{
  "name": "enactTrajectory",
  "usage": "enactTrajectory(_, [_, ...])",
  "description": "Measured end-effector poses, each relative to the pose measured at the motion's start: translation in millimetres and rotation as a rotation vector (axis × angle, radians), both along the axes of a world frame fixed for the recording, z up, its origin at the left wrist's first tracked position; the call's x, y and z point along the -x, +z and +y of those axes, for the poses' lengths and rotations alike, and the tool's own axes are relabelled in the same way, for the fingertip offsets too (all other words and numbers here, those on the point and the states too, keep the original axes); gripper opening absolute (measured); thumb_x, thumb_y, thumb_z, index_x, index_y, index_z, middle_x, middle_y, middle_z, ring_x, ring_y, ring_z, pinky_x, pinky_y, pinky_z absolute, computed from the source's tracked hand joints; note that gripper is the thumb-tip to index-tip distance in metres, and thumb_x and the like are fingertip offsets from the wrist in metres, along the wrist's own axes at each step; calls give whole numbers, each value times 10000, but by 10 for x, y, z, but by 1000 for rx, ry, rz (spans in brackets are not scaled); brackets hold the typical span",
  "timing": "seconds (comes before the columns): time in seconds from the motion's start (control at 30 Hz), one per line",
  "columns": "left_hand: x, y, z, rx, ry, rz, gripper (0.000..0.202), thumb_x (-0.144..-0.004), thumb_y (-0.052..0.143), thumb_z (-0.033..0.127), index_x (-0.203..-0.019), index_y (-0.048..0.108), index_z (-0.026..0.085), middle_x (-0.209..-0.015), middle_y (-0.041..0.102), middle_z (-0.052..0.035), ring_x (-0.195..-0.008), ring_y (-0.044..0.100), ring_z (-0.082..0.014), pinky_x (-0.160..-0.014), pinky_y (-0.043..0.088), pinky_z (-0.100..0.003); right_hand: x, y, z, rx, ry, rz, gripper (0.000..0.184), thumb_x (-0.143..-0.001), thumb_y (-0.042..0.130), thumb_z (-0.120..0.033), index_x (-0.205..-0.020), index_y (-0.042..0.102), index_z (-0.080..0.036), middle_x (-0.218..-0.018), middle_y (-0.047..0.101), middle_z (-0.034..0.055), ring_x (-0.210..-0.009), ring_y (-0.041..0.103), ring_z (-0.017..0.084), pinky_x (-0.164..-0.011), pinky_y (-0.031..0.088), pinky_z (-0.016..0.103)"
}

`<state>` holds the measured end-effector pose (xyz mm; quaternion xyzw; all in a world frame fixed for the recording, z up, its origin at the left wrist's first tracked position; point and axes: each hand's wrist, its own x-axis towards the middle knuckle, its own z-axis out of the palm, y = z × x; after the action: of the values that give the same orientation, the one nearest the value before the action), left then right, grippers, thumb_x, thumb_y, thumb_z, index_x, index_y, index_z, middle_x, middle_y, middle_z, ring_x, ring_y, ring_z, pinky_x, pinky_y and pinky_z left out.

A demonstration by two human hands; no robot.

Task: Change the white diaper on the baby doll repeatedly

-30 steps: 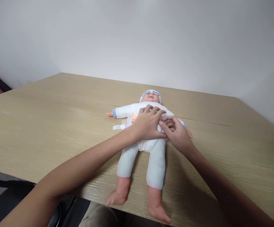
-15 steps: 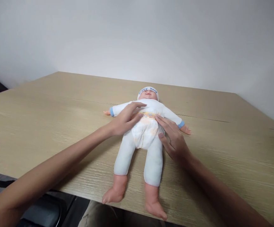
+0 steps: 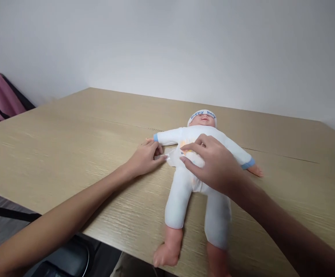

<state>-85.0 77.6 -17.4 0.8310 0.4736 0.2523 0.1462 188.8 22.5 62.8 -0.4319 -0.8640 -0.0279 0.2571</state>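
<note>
A baby doll (image 3: 181,204) lies on its back, dressed in white with blue cuffs and a lettered cap (image 3: 203,114). Around its hips is a white diaper (image 3: 196,185) with an orange printed band, partly covered by my right hand. My left hand (image 3: 147,157) is closed at the doll's side, thumb and fingers pinching the side wing of the diaper, which is pulled outward. Over the diaper's front hovers or rests my right hand (image 3: 213,161); its thumb and index finger are apart, and contact is hard to judge.
The doll lies on a light wooden table (image 3: 77,142) with a seam across it, feet at the near edge. A pale wall (image 3: 167,50) stands behind. Pink cloth (image 3: 2,90) is at the far left, and a dark chair (image 3: 66,254) sits below the table's front edge.
My left hand has gone from the doll's belly to its side and now pinches the diaper wing, which is spread out. My right hand has moved onto the diaper's front. The view has shifted left.
</note>
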Motion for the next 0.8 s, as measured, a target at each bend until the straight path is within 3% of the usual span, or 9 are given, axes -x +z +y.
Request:
enactTrajectory(0.17, [30,52,74,188,-49,-29,393,-1003,649,547,-783,560,233,-855,634,-56,-865,566,-257,-782,412,-374,121,-54,189,76,-114,-129,278,-987,778,-451,-1089,849,-203,-1048,737,120,-978,677,329,-897,535,493])
enactTrajectory(0.27, [57,209,81,471,-133,-217,499,-1034,606,581,-705,471,231,-728,481,4,-687,432,-178,-658,313,-325,109,-87,214,80,-110,-138,293,-973,775,-448,-1130,838,-209,-1056,752,121,-997,689,339,-898,538,492])
enactTrajectory(0.33, [37,338,73,575,-171,-347,549,-1040,609,612,-690,440,224,-711,404,23,-658,359,-153,-637,271,-314,106,-104,217,78,-115,-132,331,-953,777,-446,-1172,821,-201,-1069,763,128,-1022,698,357,-907,544,500])
enactTrajectory(0.53, [-388,595,19,605,-174,-495,474,-999,700,549,-696,578,206,-715,501,17,-690,422,-149,-685,345,-307,118,-80,200,158,-95,-8,702,-958,758,-484,-1581,611,-195,-1338,791,161,-1224,720,421,-1023,550,552])
enactTrajectory(0.67, [-728,586,46,628,-193,-578,388,-991,684,472,-717,616,207,-756,572,-10,-713,477,-166,-670,372,-320,73,33,191,266,-78,72,657,-1043,675,-476,-1631,567,-203,-1324,801,150,-1253,728,389,-1017,545,490])
enactTrajectory(0.8, [-816,494,110,594,-203,-664,418,-1078,523,505,-790,611,215,-836,612,-39,-780,545,-193,-715,472,-337,5,145,208,399,-83,119,556,-1078,619,-409,-1599,596,-217,-1094,808,69,-1001,752,288,-860,527,385])
